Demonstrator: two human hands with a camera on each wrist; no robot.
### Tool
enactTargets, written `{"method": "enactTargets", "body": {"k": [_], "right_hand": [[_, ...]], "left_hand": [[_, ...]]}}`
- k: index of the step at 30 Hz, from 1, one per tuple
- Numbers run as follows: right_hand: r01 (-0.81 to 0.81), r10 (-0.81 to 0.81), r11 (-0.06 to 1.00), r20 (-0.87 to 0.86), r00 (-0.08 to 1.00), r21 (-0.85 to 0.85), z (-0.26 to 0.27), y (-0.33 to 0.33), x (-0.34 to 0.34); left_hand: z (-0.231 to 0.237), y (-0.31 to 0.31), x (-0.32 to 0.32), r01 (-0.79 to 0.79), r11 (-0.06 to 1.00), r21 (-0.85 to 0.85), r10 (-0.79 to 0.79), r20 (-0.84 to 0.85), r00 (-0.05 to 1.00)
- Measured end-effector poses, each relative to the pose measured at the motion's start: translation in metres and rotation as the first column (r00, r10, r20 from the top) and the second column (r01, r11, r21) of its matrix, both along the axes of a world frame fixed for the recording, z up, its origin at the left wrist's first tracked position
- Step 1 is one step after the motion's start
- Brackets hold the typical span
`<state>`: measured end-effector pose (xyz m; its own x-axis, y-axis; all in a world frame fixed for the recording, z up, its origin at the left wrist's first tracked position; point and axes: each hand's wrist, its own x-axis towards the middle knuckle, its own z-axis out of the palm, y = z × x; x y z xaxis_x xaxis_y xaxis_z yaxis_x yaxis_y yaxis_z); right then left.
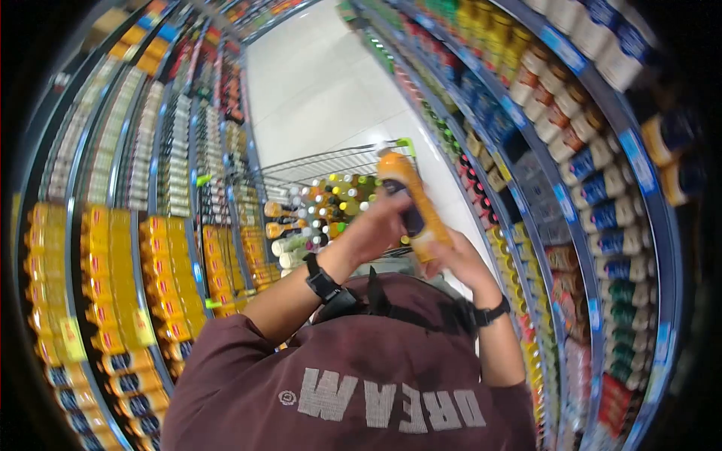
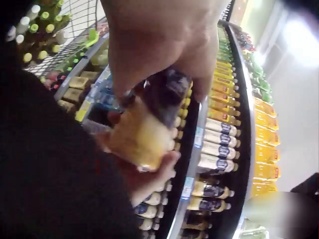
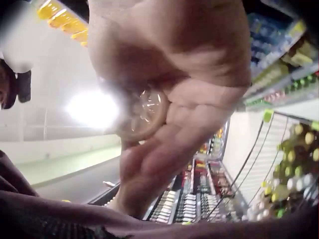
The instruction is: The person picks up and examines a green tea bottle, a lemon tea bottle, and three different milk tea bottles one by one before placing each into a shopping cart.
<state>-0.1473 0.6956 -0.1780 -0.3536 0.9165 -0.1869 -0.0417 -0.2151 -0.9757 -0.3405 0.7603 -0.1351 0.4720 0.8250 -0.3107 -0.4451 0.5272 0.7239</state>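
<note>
An orange bottle (image 1: pixel 425 214) with a white cap and dark label is held between both hands above the right side of the cart, cap end away from the body. My left hand (image 1: pixel 380 222) grips it around the label. At the base end, my right hand (image 1: pixel 462 263) has its fingers around the bottle. From the left wrist, the left hand (image 2: pixel 162 45) covers part of the dark label, and the bottle's pale yellow lower part (image 2: pixel 144 139) rests in the other hand. The right wrist view shows the round bottle base (image 3: pixel 147 114) against the right hand (image 3: pixel 169 45).
A wire shopping cart (image 1: pixel 331 154) with green corners holds many bottles (image 1: pixel 342 199) with yellow, white and green caps. Shelves of orange bottles (image 1: pixel 105 263) stand on the left, and shelves of packed bottles (image 1: pixel 609 218) on the right. Pale floor (image 1: pixel 316 75) runs beyond the cart.
</note>
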Motion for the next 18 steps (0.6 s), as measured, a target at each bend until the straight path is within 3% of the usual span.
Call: {"method": "enactTargets", "body": {"k": [2,3,4,6,8,9,10,11,14,15,16,17,18], "right_hand": [[-0.176,0.009,0.909,-0.406,0.914,-0.377,-0.024,-0.004,-0.005],[-0.22,0.107,0.91,-0.315,0.943,-0.35,-0.026,-0.004,-0.01],[-0.259,0.197,0.913,-0.218,0.956,-0.315,-0.024,0.005,-0.014],[-0.317,0.304,0.845,-0.102,0.947,-0.431,-0.028,0.02,-0.022],[-0.197,0.292,0.909,0.223,0.93,-0.368,-0.056,0.027,-0.025],[-0.194,0.291,0.908,0.228,0.929,-0.371,-0.076,0.025,-0.019],[-0.149,0.205,0.978,0.571,0.794,-0.145,-0.099,0.02,-0.009],[-0.18,0.026,0.979,0.82,0.572,0.095,-0.124,0.015,0.003],[0.105,-0.093,0.994,0.709,0.699,0.027,-0.222,-0.027,0.047],[0.2,-0.092,0.973,0.603,0.792,-0.114,-0.265,-0.054,0.065],[0.263,-0.085,0.928,0.536,0.84,-0.265,-0.279,-0.077,0.076],[0.348,-0.127,0.853,0.491,0.862,-0.39,-0.298,-0.107,0.088],[0.446,-0.241,0.736,0.419,0.876,-0.509,-0.316,-0.144,0.098]], "left_hand": [[-0.022,-0.023,-0.007,0.342,0.937,-0.069,-0.341,0.017,0.94],[-0.033,-0.022,-0.011,0.425,0.884,-0.193,-0.395,0.175,0.902],[-0.036,-0.015,-0.019,0.492,0.852,-0.179,-0.464,0.178,0.868],[-0.06,-0.005,-0.034,0.268,0.897,-0.351,-0.311,-0.072,0.948],[-0.07,0.0,-0.051,0.081,0.924,-0.373,-0.214,-0.333,0.918],[-0.101,0.01,-0.079,0.088,0.911,-0.404,-0.227,-0.311,0.923],[-0.117,0.018,-0.102,0.031,0.889,-0.456,-0.239,-0.407,0.882],[-0.128,0.022,-0.125,0.008,0.884,-0.468,-0.235,-0.428,0.873],[-0.178,0.031,-0.211,-0.14,0.921,-0.362,-0.131,-0.629,0.766],[-0.146,0.032,-0.218,-0.241,0.899,-0.367,-0.05,-0.631,0.774],[-0.172,0.043,-0.261,-0.208,0.888,-0.409,-0.102,-0.618,0.78],[-0.206,0.052,-0.304,-0.272,0.885,-0.378,-0.057,-0.669,0.741],[-0.257,0.074,-0.381,-0.135,0.94,-0.313,-0.194,-0.817,0.543]]}}
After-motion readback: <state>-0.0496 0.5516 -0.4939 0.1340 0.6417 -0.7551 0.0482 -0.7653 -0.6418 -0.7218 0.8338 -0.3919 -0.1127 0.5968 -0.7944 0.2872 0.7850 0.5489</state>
